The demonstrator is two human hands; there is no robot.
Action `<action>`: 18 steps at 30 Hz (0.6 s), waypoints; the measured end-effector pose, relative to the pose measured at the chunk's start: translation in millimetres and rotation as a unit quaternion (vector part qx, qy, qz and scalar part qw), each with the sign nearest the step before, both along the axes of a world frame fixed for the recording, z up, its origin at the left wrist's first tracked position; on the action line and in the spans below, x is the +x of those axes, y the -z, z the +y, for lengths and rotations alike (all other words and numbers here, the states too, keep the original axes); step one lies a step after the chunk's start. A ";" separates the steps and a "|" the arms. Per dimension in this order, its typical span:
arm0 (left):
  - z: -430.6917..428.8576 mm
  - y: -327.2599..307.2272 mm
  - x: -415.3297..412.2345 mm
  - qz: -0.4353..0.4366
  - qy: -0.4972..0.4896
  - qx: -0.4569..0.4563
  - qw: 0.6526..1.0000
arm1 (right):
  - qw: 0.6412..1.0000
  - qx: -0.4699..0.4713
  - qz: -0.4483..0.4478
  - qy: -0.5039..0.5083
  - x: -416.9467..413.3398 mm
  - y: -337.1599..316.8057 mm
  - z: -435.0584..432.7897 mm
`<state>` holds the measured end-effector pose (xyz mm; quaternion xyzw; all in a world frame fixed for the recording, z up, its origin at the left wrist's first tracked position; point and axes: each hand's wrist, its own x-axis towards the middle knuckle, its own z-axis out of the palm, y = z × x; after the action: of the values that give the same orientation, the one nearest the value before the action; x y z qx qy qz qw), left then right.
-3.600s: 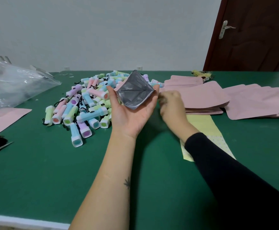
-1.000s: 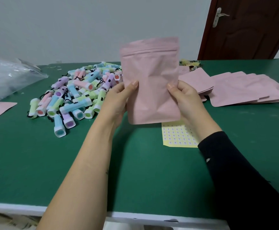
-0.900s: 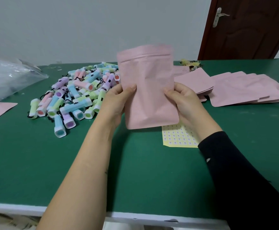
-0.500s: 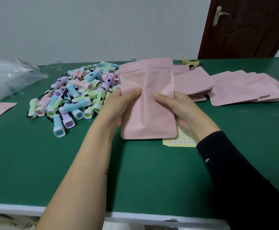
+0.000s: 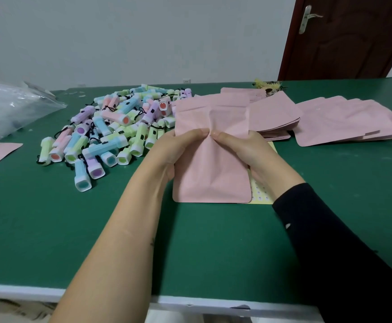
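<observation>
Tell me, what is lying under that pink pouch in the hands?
A yellow dotted sheet peeks out at the lower right corner of the pink pouch, lying on the green table. Most of it is covered by the pouch and the right hand.

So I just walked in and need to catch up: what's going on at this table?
A person is working a pink pouch with both bare hands: the left hand and the right hand grip its sides, thumbs pinching its front together at the middle. It partly covers a yellow sticker sheet on the green table. A pile of pastel mini flashlights lies to the left, stacks of flat pink pouches to the right.
</observation>
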<state>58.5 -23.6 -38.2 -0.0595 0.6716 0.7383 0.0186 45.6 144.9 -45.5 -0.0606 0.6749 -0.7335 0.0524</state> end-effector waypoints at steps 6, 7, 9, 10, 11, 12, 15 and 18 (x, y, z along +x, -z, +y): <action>4.1 1.0 -2.8 0.017 -0.065 -0.018 0.998 | 1.000 0.007 -0.007 -0.009 1.5 -1.7 -2.7; 4.4 1.5 -2.8 0.031 -0.069 -0.024 0.997 | 1.000 0.004 -0.012 -0.009 1.7 -2.0 -3.4; 5.0 1.9 -1.9 0.052 -0.072 -0.040 0.995 | 1.000 -0.003 -0.023 -0.008 2.1 -2.6 -4.5; 5.2 2.1 -1.6 0.059 -0.072 -0.048 0.994 | 0.999 -0.007 -0.031 -0.009 2.0 -2.8 -4.6; 5.6 2.2 -1.6 0.063 -0.072 -0.058 0.994 | 0.999 -0.010 -0.039 -0.010 1.8 -2.8 -4.4; 6.0 2.1 -1.4 0.065 -0.071 -0.067 0.993 | 0.999 -0.011 -0.050 -0.009 1.7 -3.0 -4.2; 7.4 2.2 -0.7 0.062 -0.059 -0.072 0.994 | 0.997 0.002 -0.082 -0.001 1.4 -4.5 -4.9; 10.0 2.5 0.5 0.061 -0.051 -0.079 0.994 | 0.995 0.012 -0.102 -0.008 2.5 -7.7 -8.0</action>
<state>59.0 -13.6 -40.7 -0.0497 0.7237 0.6852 -0.0652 48.0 136.9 -37.8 0.0096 0.6746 -0.7270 0.1280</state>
